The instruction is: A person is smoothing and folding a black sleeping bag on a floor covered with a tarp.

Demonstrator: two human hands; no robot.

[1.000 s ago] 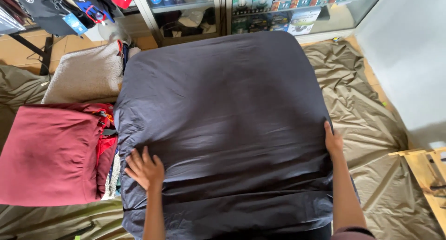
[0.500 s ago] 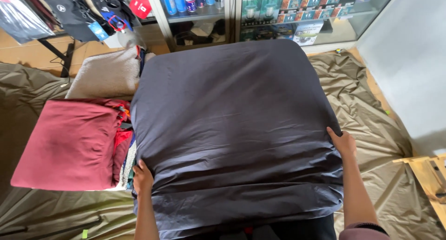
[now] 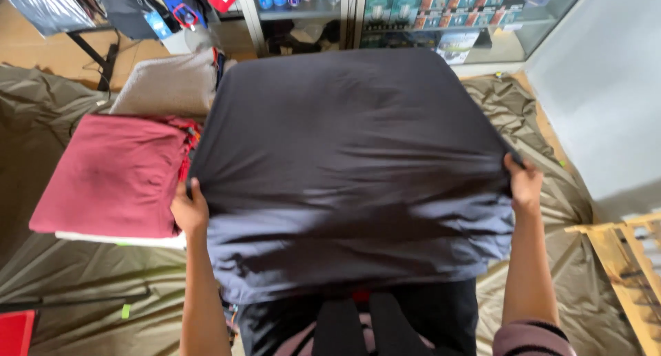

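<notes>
- Head view, looking down: a person's lap and dark clothing fill the bottom edge, with both bare forearms reaching forward and set wide apart.
- Left hand (image 3: 189, 210) is clamped on the left edge of a large dark grey sheet (image 3: 351, 156), fingers curled around the fabric.
- Right hand (image 3: 523, 184) is closed on the sheet's right edge, pinching a corner of the upper layer.
- Between the hands, the sheet lies folded over itself, its upper layer stretched taut and its lower layer showing as a lighter band nearest the person.
- An olive ground cloth (image 3: 76, 273) lies spread beneath everything, wrinkled on both sides.
- A pale wooden frame (image 3: 623, 256) rests at the right edge, well apart from the right hand.
- Just beside the left hand sits a folded maroon cloth (image 3: 110, 173) on top of a stack.
- Beyond that stack lies a folded grey cloth (image 3: 169, 86).
- Farthest away, glass-fronted shelves (image 3: 427, 12) hold boxes and bottles, and dark bags (image 3: 131, 8) hang at the upper left.
</notes>
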